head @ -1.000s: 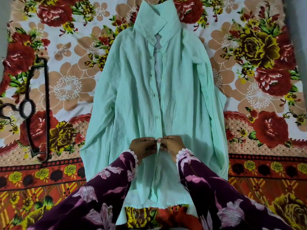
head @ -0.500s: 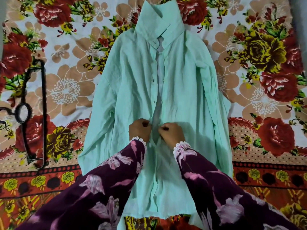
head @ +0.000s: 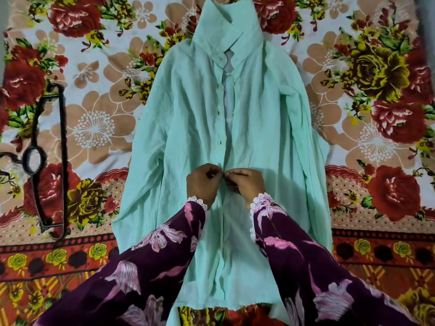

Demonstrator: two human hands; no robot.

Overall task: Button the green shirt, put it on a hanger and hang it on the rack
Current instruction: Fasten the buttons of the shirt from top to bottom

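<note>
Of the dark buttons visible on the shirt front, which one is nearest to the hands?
The lowest visible button, just above the left hand; the other sits higher, toward the collar.

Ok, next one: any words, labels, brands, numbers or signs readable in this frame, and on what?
None. No readable text anywhere in the head view.
Green shirt: plain fabric; no tag or label shows at the collar.
Hanger: dark, no marking visible.
Bedsheet: flower print only, no lettering.
Sleeves: flower print only.
</note>
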